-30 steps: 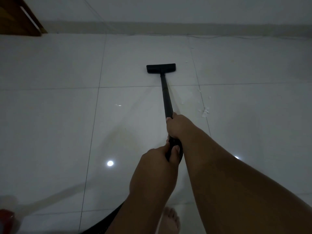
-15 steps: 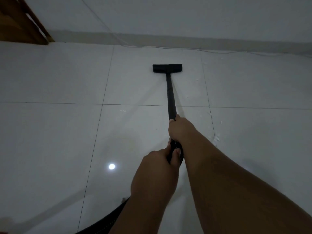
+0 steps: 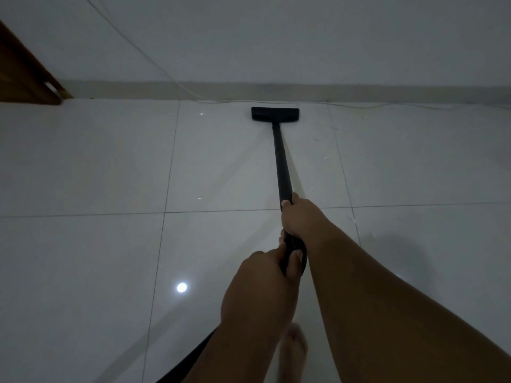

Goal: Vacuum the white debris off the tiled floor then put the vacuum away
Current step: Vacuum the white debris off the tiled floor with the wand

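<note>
1. Vacuum wand (image 3: 282,161): a straight black tube that slopes from the hands down to the floor, pointing toward the wall (image 3: 331,37).
2. Floor head (image 3: 275,114): black, flat and rectangular. It rests on the tiled floor (image 3: 83,258) just short of the skirting, near the cable.
3. Right hand (image 3: 300,217): the forward hand, with fingers curled round the wand in a firm grip.
4. Left hand (image 3: 262,283): just behind the right, wrapped round the thicker handle end with the thumb laid over the top.
5. White debris (image 3: 326,158): a few faint flecks right of the wand, near a grout line. They are dim and tiny, possibly paper scraps.
6. Light reflection (image 3: 181,287): a round bright spot on the glossy tile left of the left hand.
7. Cable (image 3: 359,105): thin and pale, running down the wall and along its base beyond the floor head.
8. Hose (image 3: 193,357): black, at the bottom edge under the left forearm.
9. Bare foot (image 3: 297,346): blurred, between the forearms.
10. Wooden panel (image 3: 25,76): brown, in the upper left corner.
</note>
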